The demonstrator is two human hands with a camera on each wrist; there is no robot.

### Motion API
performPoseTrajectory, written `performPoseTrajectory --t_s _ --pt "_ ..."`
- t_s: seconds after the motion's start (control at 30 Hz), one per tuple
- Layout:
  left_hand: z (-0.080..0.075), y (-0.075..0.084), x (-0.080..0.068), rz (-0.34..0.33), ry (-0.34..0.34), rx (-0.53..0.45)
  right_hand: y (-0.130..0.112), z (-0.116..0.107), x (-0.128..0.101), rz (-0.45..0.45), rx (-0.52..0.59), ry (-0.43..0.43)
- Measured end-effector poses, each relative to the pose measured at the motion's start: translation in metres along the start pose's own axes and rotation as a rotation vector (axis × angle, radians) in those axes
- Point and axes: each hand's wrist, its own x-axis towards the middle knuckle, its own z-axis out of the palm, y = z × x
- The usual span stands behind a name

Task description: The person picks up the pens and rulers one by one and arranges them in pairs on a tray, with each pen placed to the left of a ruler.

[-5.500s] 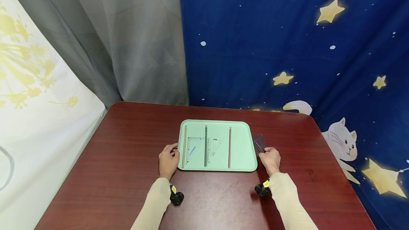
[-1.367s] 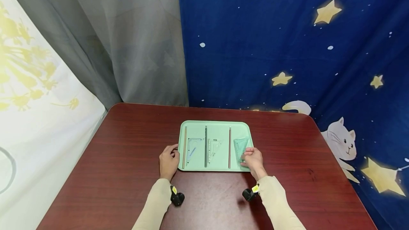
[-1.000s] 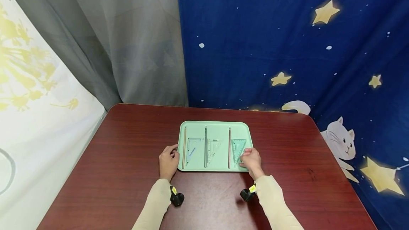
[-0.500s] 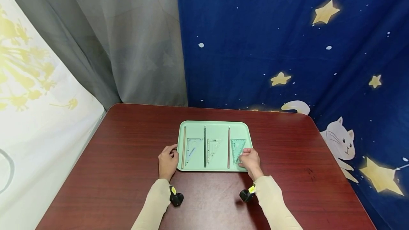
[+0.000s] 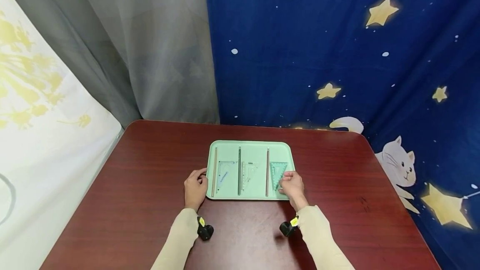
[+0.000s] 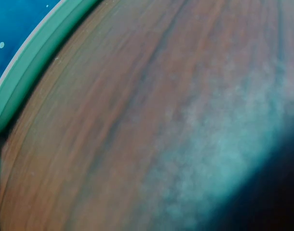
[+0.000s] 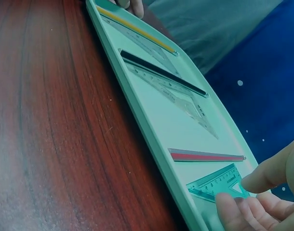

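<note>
R hand [image 5: 293, 184] pinches the near corner of the green triangle [image 5: 278, 171], fingertips [image 7: 255, 182] curled on its edge. The triangle lies flat in the tray [image 5: 249, 146], at the tray's R end, just R of the red stick [image 5: 267, 172].

L hand [image 5: 195, 186] sits at the tray's L edge, fingers bent against the rim. Whether it truly grips the rim, can't tell.

Risks, as I judge them:
- Triangle is thin and lies flat, so the fingers could slip off it, or drag it into the red stick and knock that crooked.
- It sits close to the tray's R wall; a push that way could ride it up the wall.
- If the L hand eases off, the tray could slide on the smooth table [image 5: 150, 170].

Views:
- Head view shows the whole layout: 3 sticks, 3 triangles, both hands.
- R wrist view shows the finger contact up close, plus the black stick [image 7: 161, 72] and yellow stick [image 7: 137, 31].
- L wrist view is blurred: only tabletop and a strip of tray rim [image 6: 26, 62], no hand.
</note>
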Motion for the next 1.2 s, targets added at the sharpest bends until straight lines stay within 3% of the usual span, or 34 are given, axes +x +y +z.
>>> performPoseTrajectory --t_s 0.3,0.53,0.83,1.07,1.2 --pt "-0.005 0.005 0.008 0.032 0.015 0.003 -0.006 -0.001 -0.002 -0.019 0.044 0.009" --pt "0.001 0.004 0.005 0.015 0.003 -0.012 -0.005 -0.008 -0.003 -0.02 0.041 0.015" --pt "-0.004 -0.001 0.002 0.016 0.009 0.013 -0.003 -0.011 -0.005 -0.042 -0.005 0.04" --pt "-0.013 -0.007 0.006 -0.014 0.001 0.019 -0.004 -0.011 0.003 -0.044 -0.053 0.045" --pt "-0.018 -0.008 0.011 -0.092 0.021 0.022 -0.009 -0.018 0.016 -0.075 -0.149 0.076"
